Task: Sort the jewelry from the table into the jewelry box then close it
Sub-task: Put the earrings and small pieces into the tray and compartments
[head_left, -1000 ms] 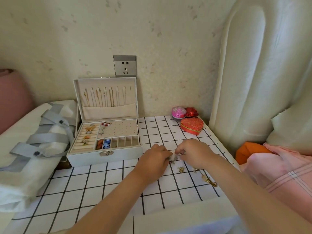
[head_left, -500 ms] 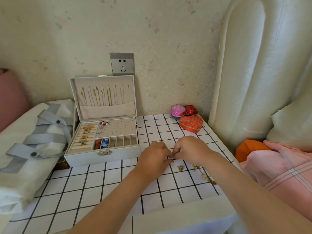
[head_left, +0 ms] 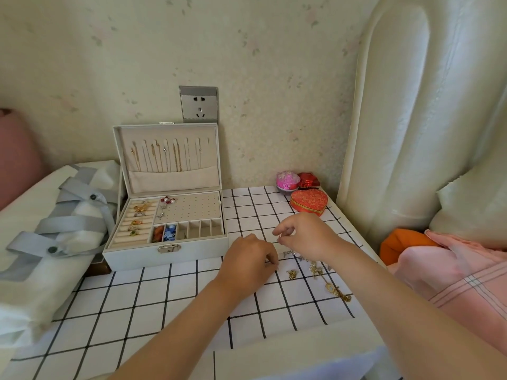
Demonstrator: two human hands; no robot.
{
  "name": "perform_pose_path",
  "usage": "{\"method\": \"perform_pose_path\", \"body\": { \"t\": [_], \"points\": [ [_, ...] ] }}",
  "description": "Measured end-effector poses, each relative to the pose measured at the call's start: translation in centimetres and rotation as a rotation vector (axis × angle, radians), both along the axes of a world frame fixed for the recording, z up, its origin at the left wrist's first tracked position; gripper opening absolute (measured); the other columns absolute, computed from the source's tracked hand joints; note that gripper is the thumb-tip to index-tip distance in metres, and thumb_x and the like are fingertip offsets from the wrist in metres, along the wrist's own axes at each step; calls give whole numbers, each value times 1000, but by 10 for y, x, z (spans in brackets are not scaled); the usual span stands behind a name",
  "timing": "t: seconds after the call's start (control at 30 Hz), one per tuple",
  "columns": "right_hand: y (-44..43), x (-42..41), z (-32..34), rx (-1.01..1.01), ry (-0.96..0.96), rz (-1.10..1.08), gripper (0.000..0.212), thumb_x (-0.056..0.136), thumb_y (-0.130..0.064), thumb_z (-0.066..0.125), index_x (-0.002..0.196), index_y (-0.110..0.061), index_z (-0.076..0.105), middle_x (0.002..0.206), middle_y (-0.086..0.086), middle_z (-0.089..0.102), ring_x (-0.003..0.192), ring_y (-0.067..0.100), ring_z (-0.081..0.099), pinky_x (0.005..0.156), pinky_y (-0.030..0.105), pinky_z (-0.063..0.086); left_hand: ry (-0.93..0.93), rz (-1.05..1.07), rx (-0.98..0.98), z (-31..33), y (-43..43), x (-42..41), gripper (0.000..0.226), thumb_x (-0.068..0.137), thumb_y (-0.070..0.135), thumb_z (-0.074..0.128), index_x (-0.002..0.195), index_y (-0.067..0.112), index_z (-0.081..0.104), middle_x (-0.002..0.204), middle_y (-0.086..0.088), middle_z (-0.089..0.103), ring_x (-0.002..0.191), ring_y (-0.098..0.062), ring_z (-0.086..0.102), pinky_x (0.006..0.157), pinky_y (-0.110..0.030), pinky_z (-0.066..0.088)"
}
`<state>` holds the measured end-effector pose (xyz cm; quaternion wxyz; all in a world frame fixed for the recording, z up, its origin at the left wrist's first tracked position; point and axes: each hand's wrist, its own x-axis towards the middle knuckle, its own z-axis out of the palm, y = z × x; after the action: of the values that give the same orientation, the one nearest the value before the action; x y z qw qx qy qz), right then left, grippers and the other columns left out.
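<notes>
Head view: the jewelry box (head_left: 131, 255) sits lid-up at the tabletop's (head_left: 164, 297) back left, with plain checkered room in front of it. The loose jewelry (head_left: 315, 268) lies near the right edge. My right hand (head_left: 307, 234) pinches a tiny piece (head_left: 279, 238) just above that. My left hand (head_left: 248, 261) is curled with its fingertips down, and I can't tell if it's got anything.

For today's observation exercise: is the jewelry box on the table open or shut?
Open. The jewelry box has its lid standing upright, its compartments exposed.
</notes>
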<state>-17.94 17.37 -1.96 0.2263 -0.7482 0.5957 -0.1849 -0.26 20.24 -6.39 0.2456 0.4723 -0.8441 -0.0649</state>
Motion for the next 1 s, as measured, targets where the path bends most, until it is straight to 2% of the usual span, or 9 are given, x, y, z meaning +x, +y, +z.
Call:
{"method": "perform_pose_path", "body": {
  "t": [0.07, 0.13, 0.27, 0.33, 0.43, 0.5, 0.67, 0.77, 1.0],
  "points": [
    [-1, 5, 3, -5, 0, 7, 23, 92, -21, 69, 113, -27, 75, 104, -9, 73, 94, 4, 66, 89, 26, 54, -21, -13, -34, 2, 1, 2, 7, 87, 28, 65, 87, 32, 71, 82, 15, 69, 85, -7, 53, 91, -31, 40],
    [-3, 11, 8, -24, -1, 25, 20, 90, -19, 70, 108, -26, 76, 100, -10, 73, 93, 4, 67, 90, 29, 55, 16, -15, -70, 7, 1, 8, 8, 86, 26, 65, 90, 31, 69, 82, 16, 69, 83, -8, 54, 89, -33, 42],
    [-6, 29, 23, -63, -31, 45, 9, 87, -25, 75, 96, -26, 77, 92, -11, 73, 89, 4, 67, 84, 31, 56, 173, 2, -10, 30, -1, 28, 24, 90, 22, 62, 111, 34, 62, 92, 18, 63, 83, -1, 47, 74, -21, 43],
    [-8, 40, 29, -85, -57, 40, 9, 86, -26, 76, 95, -26, 77, 89, -12, 73, 85, 3, 67, 81, 28, 56, 168, 18, -23, 43, -5, 45, 26, 93, 21, 59, 116, 33, 63, 94, 18, 58, 84, 1, 45, 75, -20, 44],
    [-12, 59, 36, -101, -118, 40, 10, 86, -21, 76, 95, -24, 76, 84, -15, 68, 82, 0, 65, 73, 16, 49, 129, 66, -50, 60, -9, 80, 22, 94, 18, 60, 112, 27, 69, 95, 15, 56, 86, -2, 48, 80, -24, 47],
    [-15, 75, 39, -100, -145, 48, 11, 86, -17, 75, 94, -25, 75, 84, -15, 66, 81, 1, 63, 67, 10, 44, 143, 114, -42, 69, -11, 107, 19, 93, 17, 62, 109, 26, 70, 96, 15, 57, 81, 0, 50, 79, -21, 46],
    [-29, 123, 44, -82, -231, 62, 18, 86, -14, 74, 88, -32, 73, 84, -10, 70, 74, -2, 62, 64, 9, 41, 255, 309, 9, 82, -17, 169, 18, 93, 15, 65, 107, 24, 72, 101, 10, 67, 84, -5, 60, 81, -17, 46],
    [-38, 152, 43, -68, -269, 99, 16, 86, -15, 75, 88, -30, 74, 83, -10, 69, 78, -1, 64, 68, 9, 44, 326, 382, 60, 85, -22, 196, 16, 92, 18, 67, 104, 26, 74, 97, 11, 71, 84, -1, 62, 77, -10, 46],
    [-61, 197, 38, -20, -188, 168, 13, 85, -18, 78, 90, -29, 73, 86, -12, 69, 80, -2, 64, 67, 9, 45, 399, 438, 83, 82, -30, 229, 14, 90, 22, 70, 99, 33, 68, 85, 15, 69, 84, -1, 63, 76, -15, 49]
  ]
}}
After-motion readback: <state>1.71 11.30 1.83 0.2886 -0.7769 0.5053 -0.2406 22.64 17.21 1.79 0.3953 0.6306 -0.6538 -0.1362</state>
